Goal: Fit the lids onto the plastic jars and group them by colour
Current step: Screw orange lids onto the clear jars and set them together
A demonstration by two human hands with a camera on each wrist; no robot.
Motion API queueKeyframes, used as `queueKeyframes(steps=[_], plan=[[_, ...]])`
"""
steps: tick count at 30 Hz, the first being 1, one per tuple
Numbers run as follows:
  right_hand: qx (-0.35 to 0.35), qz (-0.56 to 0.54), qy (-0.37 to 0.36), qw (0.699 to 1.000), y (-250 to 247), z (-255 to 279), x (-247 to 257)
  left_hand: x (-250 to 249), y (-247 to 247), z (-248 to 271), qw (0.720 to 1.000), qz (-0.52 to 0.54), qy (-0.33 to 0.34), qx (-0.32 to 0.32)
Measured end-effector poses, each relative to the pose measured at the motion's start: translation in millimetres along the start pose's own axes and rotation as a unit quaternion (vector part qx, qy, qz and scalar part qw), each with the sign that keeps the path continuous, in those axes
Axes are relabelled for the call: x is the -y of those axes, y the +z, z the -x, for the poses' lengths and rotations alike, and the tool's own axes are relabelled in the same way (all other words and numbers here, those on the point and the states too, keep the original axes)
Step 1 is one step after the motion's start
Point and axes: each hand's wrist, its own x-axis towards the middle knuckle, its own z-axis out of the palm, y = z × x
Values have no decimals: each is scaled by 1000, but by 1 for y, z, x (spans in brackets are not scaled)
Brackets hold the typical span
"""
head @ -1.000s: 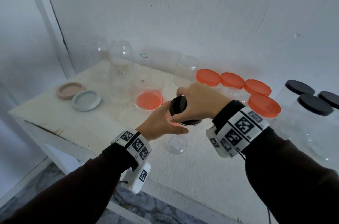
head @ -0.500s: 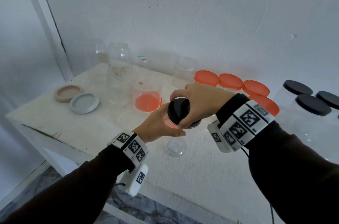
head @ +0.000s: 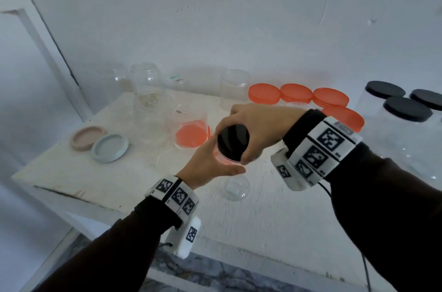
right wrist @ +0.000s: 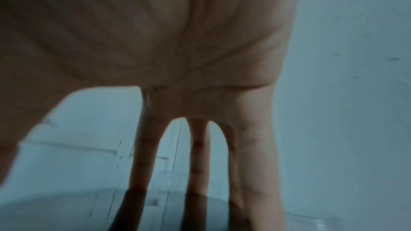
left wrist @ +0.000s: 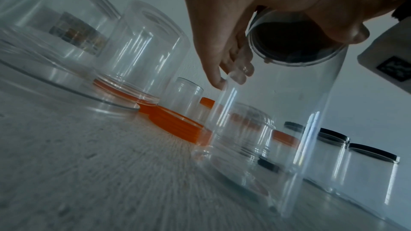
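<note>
I hold a clear plastic jar [head: 235,187] tilted above the white table [head: 95,177]. My left hand [head: 210,165] wraps round its side from the left. From above, my right hand [head: 253,129] grips the black lid [head: 233,145] that sits on the jar's mouth, thumb at the front. The left wrist view looks up through the clear jar [left wrist: 278,138] at the black lid [left wrist: 289,41], with a thumb over its rim. In the right wrist view only my right hand [right wrist: 200,164] shows, blurred, with its fingers reaching down.
Several orange-lidded jars [head: 296,94] stand at the back, and black-lidded jars [head: 406,109] stand at the right. An upturned jar rests over an orange lid [head: 191,136]. Pink lid [head: 87,139] and blue-grey lid [head: 110,150] lie at the left. Empty clear jars [head: 148,90] stand at the back left.
My right hand has turned on the black lid, whose top now faces me more. The left hand keeps its hold on the jar.
</note>
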Motion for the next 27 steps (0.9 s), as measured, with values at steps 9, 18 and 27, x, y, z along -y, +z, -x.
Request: queueKeyframes(steps=[9,18,27], plan=[[-131,86,72,985,15,-8,9,3,2,1,1000,9,-11,-14],[-14,25,37,999,1,-3,5,5,3,-1,1000,-3,2,-16],[50,43,33,997,-4,-2,8,7,-2,-3,1000,-12,-7,0]])
